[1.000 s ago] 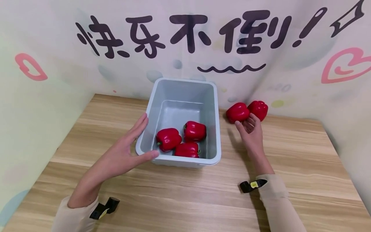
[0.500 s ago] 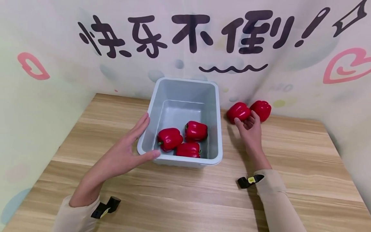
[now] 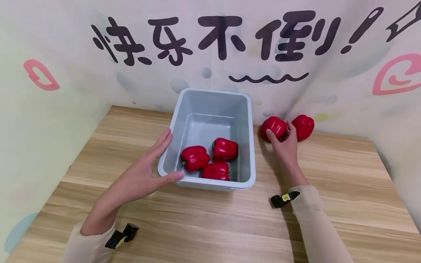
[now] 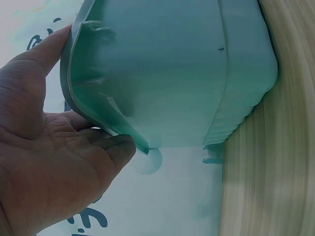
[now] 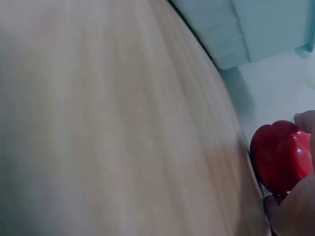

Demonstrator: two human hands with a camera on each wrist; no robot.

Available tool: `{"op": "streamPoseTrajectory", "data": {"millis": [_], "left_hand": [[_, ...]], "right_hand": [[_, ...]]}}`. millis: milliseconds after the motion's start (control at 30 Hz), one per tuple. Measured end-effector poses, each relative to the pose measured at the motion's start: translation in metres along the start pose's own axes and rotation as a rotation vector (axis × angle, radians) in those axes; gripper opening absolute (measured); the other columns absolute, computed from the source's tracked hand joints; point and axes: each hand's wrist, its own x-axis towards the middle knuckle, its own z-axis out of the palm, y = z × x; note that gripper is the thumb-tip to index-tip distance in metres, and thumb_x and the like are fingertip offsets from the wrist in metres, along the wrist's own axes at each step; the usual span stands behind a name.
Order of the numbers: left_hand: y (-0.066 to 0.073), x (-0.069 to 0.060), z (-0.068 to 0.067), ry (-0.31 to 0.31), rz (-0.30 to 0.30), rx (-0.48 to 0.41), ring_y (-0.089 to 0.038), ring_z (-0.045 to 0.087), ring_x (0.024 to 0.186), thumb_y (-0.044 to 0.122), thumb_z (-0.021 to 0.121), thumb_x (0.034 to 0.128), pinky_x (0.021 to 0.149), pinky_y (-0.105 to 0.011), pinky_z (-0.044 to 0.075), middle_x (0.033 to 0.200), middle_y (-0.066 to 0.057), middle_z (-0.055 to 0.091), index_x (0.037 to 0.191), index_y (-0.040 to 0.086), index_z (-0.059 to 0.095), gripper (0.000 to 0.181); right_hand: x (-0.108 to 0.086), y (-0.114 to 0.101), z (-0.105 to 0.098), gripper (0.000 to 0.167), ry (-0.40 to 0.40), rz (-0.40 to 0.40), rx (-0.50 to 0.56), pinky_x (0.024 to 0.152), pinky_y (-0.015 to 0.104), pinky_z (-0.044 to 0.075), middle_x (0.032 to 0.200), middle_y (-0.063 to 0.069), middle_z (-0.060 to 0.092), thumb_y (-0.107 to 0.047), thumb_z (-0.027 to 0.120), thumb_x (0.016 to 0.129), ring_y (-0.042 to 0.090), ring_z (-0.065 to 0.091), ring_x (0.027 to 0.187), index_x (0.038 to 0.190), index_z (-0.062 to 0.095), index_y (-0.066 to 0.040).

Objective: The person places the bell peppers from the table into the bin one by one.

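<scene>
A grey-blue bin [image 3: 252,160] stands on the table with three red peppers [image 3: 194,157] in its near half. My left hand [image 3: 139,179] grips the bin's near left corner, thumb on the near rim and fingers along the left side. The left wrist view shows that hand [image 4: 59,142] around the rim of the bin [image 4: 162,78]. Right of the bin, my right hand [image 3: 287,148] holds a red pepper [image 3: 273,128] between thumb and fingers, low by the wall. That pepper [image 5: 280,157] is partly covered by the hand [image 5: 298,196] in the right wrist view.
Another red pepper [image 3: 303,127] sits just right of my right hand's fingers. Behind the bin and peppers rises a printed wall covering [image 3: 210,73] along the back edge of the wooden table [image 3: 204,223].
My right hand's fingers have moved between the two outer peppers, and its thumb has come onto the left one. The right pepper now stands slightly farther off. My left hand keeps its place on the bin.
</scene>
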Motion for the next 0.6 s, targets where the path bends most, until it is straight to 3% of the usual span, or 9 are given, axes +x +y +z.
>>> {"op": "streamPoseTrajectory", "data": {"millis": [333, 600], "left_hand": [[0.002, 0.0, 0.001, -0.001, 0.0, -0.008, -0.032, 0.012, 0.168, 0.049, 0.079, 0.0937, 0.124, -0.07, 0.032, 0.18, 0.011, 0.004, 0.171, 0.027, 0.014, 0.104], [0.001, 0.0, -0.001, 0.003, -0.001, -0.008, -0.032, 0.012, 0.168, 0.05, 0.078, 0.0937, 0.124, -0.07, 0.033, 0.18, 0.011, 0.004, 0.171, 0.027, 0.013, 0.104]], "right_hand": [[0.008, -0.004, 0.004, 0.103, 0.011, 0.021, -0.022, 0.122, 0.054, 0.045, 0.176, 0.002, 0.024, -0.033, 0.081, 0.093, 0.028, 0.026, 0.161, 0.17, 0.011, -0.026], [0.013, -0.006, 0.012, 0.105, 0.029, -0.006, -0.025, 0.12, 0.054, 0.048, 0.173, 0.004, 0.027, -0.034, 0.084, 0.09, 0.03, 0.03, 0.159, 0.168, 0.014, -0.025]]}}
